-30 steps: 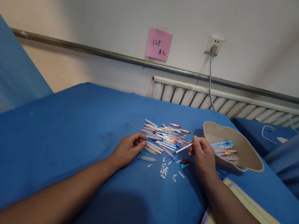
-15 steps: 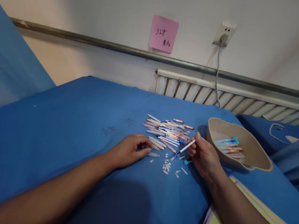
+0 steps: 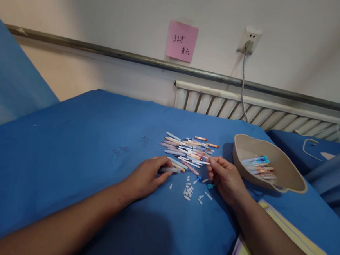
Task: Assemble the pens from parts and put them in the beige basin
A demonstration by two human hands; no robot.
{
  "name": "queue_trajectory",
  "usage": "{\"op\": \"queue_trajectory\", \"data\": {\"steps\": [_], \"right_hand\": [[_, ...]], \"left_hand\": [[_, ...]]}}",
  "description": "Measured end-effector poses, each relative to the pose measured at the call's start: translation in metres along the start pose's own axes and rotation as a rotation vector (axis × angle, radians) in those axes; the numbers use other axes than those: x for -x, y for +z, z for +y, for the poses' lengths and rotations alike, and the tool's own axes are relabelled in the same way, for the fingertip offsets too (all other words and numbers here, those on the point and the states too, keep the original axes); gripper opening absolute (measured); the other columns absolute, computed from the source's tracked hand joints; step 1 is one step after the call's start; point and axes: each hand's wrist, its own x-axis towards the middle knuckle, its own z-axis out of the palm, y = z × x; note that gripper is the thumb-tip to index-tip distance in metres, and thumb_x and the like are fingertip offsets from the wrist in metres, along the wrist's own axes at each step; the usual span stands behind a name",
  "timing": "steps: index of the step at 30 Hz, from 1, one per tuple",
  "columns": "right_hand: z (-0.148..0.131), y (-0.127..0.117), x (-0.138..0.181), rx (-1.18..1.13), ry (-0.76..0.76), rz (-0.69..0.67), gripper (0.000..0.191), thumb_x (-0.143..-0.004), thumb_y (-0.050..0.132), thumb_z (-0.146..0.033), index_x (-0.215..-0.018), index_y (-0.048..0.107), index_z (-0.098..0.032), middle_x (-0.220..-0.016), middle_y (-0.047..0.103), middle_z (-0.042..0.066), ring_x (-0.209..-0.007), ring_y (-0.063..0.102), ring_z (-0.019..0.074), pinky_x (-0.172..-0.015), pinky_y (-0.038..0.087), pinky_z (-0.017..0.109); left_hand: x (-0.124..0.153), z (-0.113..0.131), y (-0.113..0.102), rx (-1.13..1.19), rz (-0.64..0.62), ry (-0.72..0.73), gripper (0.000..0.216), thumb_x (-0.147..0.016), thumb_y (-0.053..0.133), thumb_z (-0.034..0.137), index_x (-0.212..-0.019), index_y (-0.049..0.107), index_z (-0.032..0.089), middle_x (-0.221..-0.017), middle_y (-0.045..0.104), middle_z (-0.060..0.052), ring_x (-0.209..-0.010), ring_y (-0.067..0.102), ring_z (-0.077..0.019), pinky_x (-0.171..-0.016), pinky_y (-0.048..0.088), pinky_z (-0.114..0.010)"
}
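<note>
My left hand is closed around a pale grey pen barrel, its translucent end pointing right. The thumb and fingers of my right hand pinch a thin white pen refill, which points left over the pile. Between and beyond both hands lies a pile of pen parts: barrels, white refills and orange-tipped pieces. Small white cone-shaped tips are scattered in front of the pile. A blue pen piece and a teal one lie near my right hand.
A beige basket at the right holds several pens with blue and orange parts. A folded yellow cloth lies under my right forearm. Behind the blue-covered table are a radiator, a metal pipe and a socket with a cable.
My left hand has closed on the grey barrel and lifted it slightly. My right hand has moved left and tilted the refill from slanting to nearly level. The view has shifted slightly.
</note>
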Motion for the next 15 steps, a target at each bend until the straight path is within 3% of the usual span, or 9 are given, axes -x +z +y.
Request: {"op": "queue_trajectory", "data": {"steps": [6, 15], "right_hand": [[0.003, 0.002, 0.002, 0.038, -0.006, -0.018, 0.026, -0.070, 0.072, -0.042, -0.076, 0.064, -0.018, -0.061, 0.054, -0.004, -0.049, 0.044, 0.0064, -0.046, 0.034, 0.018], [0.004, 0.005, 0.007, 0.101, -0.012, -0.022, 0.029, -0.069, 0.073, -0.043, -0.076, 0.062, -0.017, -0.060, 0.053, -0.002, -0.050, 0.042, 0.0082, -0.047, 0.034, 0.020]], "left_hand": [[0.001, 0.012, -0.005, 0.196, 0.201, -0.084, 0.012, -0.078, 0.057, 0.026, -0.086, 0.063, 0.019, -0.079, 0.065, 0.002, -0.075, 0.059, -0.0152, -0.071, 0.044, -0.024], [0.004, 0.016, -0.003, 0.358, 0.272, -0.140, 0.011, -0.074, 0.061, 0.024, -0.083, 0.064, 0.017, -0.075, 0.064, 0.002, -0.069, 0.056, -0.0132, -0.068, 0.044, -0.023]]}}
